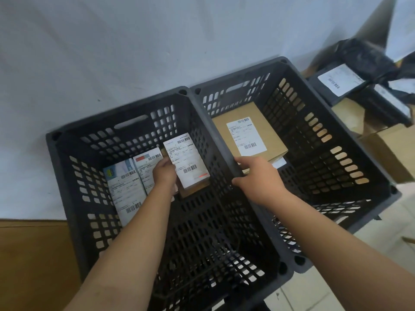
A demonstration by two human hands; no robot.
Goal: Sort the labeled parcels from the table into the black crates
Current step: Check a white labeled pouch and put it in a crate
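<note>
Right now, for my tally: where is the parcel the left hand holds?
Head view: the parcel is inside the left crate, gripped by the left hand, just right of two labeled boxes.

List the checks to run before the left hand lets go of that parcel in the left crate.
1. Grip: the left hand holds the small parcel firmly: ok.
2. Place: the small parcel is within the walls of the left crate: ok.
3. Support: it rests on the crate floor: cannot tell.
4. Room: bare floor shows beside the two other parcels: ok.
5. Steadying: the right hand grips the middle rim: ok.
6. Label matches this crate: cannot tell, print too small.
</note>
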